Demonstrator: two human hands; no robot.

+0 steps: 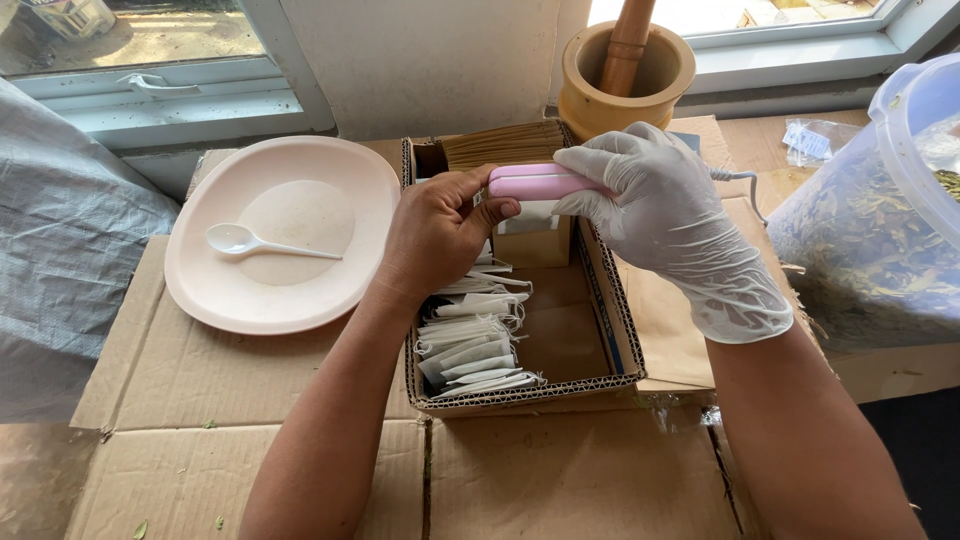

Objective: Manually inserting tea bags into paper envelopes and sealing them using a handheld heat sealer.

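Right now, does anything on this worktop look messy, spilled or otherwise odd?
Slightly. Only the right hand wears a glove; the left hand is bare, both on the pink sealer. A few dried leaf bits lie scattered on the cardboard.

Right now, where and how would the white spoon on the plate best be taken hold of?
By the thin handle of the spoon, which points right and lies free on the plate. Come from above with a pinch across it; the bowl end at left is wider and lies flat.
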